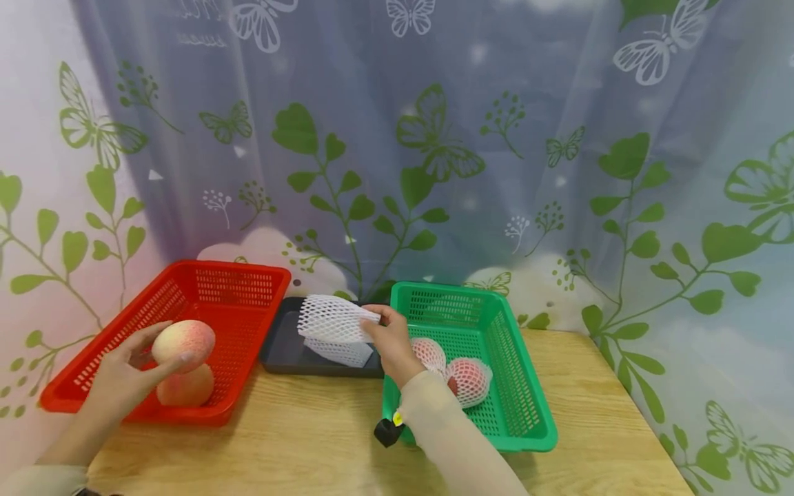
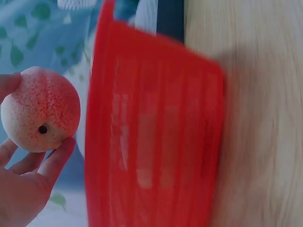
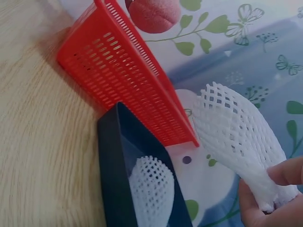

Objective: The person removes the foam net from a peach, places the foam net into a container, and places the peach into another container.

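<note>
My left hand [image 1: 122, 372] grips a pink-and-cream peach [image 1: 185, 344] above the red basket [image 1: 229, 358]. A small dark hole shows on the peach's underside in the left wrist view. Below it another peach [image 1: 186, 387] lies in that basket. Between thumb and fingers, my right hand [image 1: 392, 341] pinches the gathered end of a white foam fruit net [image 1: 331, 319]. The net's wide mouth points left, toward the peach. A second foam net [image 3: 152, 191] lies in the dark tray [image 3: 110, 161] beneath.
On the right stands a green basket [image 1: 527, 386] holding two peaches in foam nets [image 1: 469, 382]. The tray sits between the two baskets on the wooden table [image 1: 298, 441]. A printed curtain [image 1: 384, 207] hangs behind. A small black object [image 1: 387, 432] shows beside the green basket's front corner.
</note>
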`<act>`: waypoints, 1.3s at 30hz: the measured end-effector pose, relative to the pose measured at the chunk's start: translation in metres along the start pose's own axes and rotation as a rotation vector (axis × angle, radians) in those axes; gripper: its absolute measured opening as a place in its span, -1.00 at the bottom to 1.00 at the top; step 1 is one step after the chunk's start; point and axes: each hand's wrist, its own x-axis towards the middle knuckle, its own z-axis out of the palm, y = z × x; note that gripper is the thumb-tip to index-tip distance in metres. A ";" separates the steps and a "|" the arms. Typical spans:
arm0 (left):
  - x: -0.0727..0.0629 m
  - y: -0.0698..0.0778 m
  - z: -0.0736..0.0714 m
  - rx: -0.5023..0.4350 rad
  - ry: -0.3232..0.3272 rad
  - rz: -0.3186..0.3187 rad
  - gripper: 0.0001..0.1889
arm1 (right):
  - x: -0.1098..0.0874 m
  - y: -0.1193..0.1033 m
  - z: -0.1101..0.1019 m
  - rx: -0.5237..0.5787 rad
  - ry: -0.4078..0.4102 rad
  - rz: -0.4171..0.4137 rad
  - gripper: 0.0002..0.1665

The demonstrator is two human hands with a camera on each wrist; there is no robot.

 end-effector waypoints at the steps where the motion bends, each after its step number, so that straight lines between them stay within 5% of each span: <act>1: 0.001 -0.005 -0.004 0.010 0.021 -0.012 -0.29 | 0.002 0.002 0.003 -0.005 0.006 0.010 -0.70; 8: 0.006 -0.028 -0.026 0.225 0.142 -0.059 -0.24 | 0.010 0.018 0.022 -0.021 0.058 0.062 -0.72; 16: 0.013 -0.051 -0.035 0.338 0.132 -0.074 -0.21 | 0.015 0.034 0.037 -0.021 0.114 0.106 -0.75; 21: 0.020 -0.063 -0.040 0.393 0.067 -0.021 -0.22 | 0.019 0.040 0.039 -0.028 0.135 0.129 -0.74; 30: 0.036 -0.071 -0.052 0.516 -0.172 -0.059 -0.17 | 0.021 0.052 0.041 -0.026 0.189 0.169 -0.69; 39: 0.040 -0.069 -0.051 0.568 -0.230 -0.035 -0.21 | 0.025 0.057 0.040 -0.092 0.188 0.177 -0.67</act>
